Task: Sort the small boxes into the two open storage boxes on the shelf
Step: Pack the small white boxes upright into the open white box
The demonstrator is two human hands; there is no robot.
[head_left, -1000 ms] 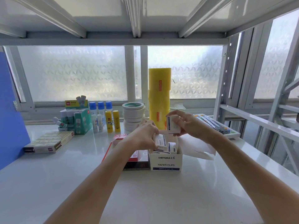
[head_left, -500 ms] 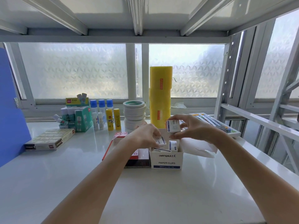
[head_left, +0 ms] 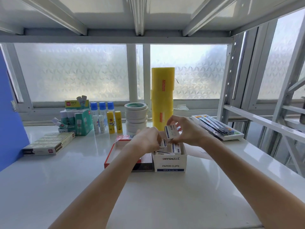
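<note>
Hands over white paper-clip box (head_left: pixel 170 163) mid-shelf (head_left: pixel 49 187), red box (head_left: pixel 109 160) touching its left side. Our right hand (head_left: pixel 188 134) pinches a small box (head_left: pixel 171 132) above it; left hand (head_left: pixel 146 141) grips another small box (head_left: pixel 162 143) inside.

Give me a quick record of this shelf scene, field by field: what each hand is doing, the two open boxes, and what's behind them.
right hand: holds a small white box above the paper clips box
left hand: fingers on another small box at the paper clips box's opening
paper clips box: white, open, several small boxes inside
red box: open, directly left of it, contents mostly hidden by the left arm
behind: yellow tape rolls, stacked white tape, glue sticks
</note>
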